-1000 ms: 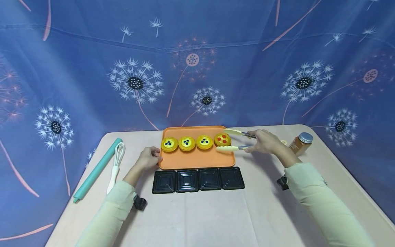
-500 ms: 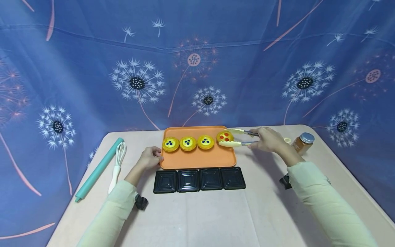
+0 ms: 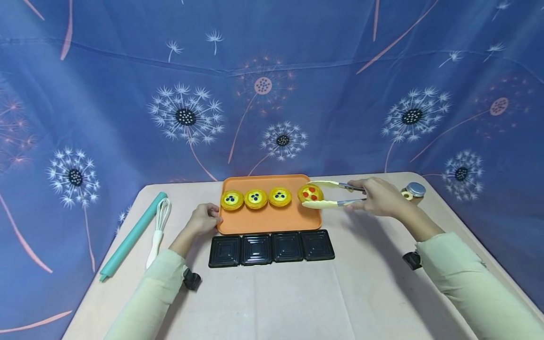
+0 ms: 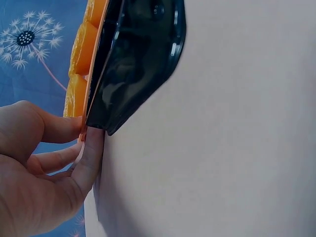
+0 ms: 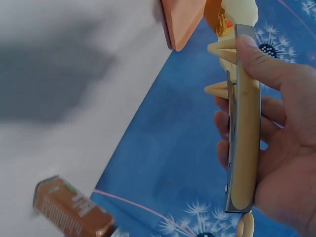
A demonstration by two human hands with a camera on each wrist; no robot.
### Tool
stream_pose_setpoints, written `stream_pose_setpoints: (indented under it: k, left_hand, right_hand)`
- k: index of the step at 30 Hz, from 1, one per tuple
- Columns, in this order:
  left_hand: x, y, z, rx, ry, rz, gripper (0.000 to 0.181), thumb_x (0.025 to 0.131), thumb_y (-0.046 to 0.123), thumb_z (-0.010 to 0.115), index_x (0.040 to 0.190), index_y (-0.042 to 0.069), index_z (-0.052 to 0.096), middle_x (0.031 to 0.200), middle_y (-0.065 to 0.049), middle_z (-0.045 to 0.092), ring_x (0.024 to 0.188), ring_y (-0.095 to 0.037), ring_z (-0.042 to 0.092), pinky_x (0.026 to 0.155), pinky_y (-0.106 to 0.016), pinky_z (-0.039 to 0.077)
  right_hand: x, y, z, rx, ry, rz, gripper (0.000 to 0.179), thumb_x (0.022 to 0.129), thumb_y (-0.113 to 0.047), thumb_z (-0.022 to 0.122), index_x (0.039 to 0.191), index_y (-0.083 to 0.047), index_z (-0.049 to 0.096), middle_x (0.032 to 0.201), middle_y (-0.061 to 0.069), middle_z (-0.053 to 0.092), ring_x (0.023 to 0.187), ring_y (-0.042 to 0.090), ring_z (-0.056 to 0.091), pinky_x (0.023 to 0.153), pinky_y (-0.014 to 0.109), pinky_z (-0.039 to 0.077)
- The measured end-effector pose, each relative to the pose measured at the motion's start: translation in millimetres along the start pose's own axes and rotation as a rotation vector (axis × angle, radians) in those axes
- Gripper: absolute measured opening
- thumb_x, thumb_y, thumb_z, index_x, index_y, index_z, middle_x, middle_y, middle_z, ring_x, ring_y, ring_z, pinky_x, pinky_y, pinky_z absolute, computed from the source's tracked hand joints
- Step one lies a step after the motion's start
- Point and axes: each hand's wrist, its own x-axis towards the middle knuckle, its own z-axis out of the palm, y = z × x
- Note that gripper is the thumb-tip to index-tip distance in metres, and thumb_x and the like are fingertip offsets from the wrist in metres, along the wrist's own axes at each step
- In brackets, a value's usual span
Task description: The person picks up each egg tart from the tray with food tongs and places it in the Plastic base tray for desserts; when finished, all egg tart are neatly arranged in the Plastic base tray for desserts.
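Observation:
My left hand grips the left edge of an orange tray; in the left wrist view its thumb lies on the rim, with fingers underneath. My right hand holds metal tongs with pale yellow tips. Between those tips is an egg tart with red pieces on top, over the tray's right end. Three egg tarts with blue berries sit in a row to its left on the tray. In the right wrist view my fingers wrap the yellow-inlaid handle of the tongs.
A joined row of black square plastic trays lies just in front of the orange tray. At left are a teal rolling pin and a white whisk. A brown jar with a silver lid stands at right, partly behind the tongs' end.
The tongs have come together around the red-topped tart, which has shifted right, away from the blue-topped ones. My right hand has moved right. My left hand keeps its grip on the tray.

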Motion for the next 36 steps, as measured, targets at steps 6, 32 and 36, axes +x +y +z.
stream_pose_setpoints:
  k: [6, 32, 36]
  left_hand:
    - [-1.1, 2.0, 2.3, 0.016, 0.011, 0.009, 0.032, 0.086, -0.004, 0.066, 0.116, -0.012, 0.057, 0.094, -0.017, 0.059, 0.075, -0.022, 0.059, 0.056, -0.028, 0.06]
    - [-1.8, 2.1, 3.4, 0.039, 0.016, 0.023, 0.031, 0.088, -0.002, 0.064, 0.118, -0.011, 0.056, 0.095, -0.015, 0.056, 0.077, -0.022, 0.059, 0.056, -0.029, 0.06]
    - [-1.7, 1.7, 3.0, 0.032, 0.016, 0.015, 0.032, 0.088, -0.002, 0.063, 0.118, -0.011, 0.056, 0.095, -0.015, 0.056, 0.076, -0.022, 0.058, 0.056, -0.029, 0.06]
  right_hand:
    - [-29.1, -6, -5, 0.01, 0.018, -0.037, 0.066, 0.075, -0.035, 0.087, 0.125, 0.002, 0.065, 0.088, 0.001, 0.069, 0.068, 0.015, 0.048, 0.054, 0.03, 0.038]
    - [-88.7, -21, 23, 0.013, 0.01, -0.04, 0.063, 0.069, -0.03, 0.091, 0.122, -0.005, 0.07, 0.096, -0.004, 0.068, 0.078, 0.009, 0.054, 0.057, 0.027, 0.044]
    - [-89.8, -19, 27, 0.02, 0.005, -0.037, 0.063, 0.069, -0.029, 0.091, 0.122, -0.005, 0.069, 0.098, -0.001, 0.069, 0.078, 0.009, 0.055, 0.057, 0.028, 0.045]
